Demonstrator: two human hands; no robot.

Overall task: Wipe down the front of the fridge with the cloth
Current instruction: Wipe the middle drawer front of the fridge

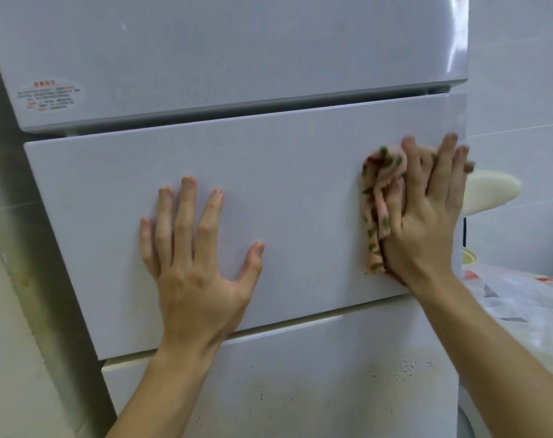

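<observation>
The left hand [193,263] is held flat, fingers spread; the right hand [426,216] is pressed forward, fingers straight

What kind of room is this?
Probably a home kitchen or utility corner: a glossy white multi-door fridge, pale tiled wall beside it, and a pink patterned cloth pressed to the middle drawer front.
</observation>
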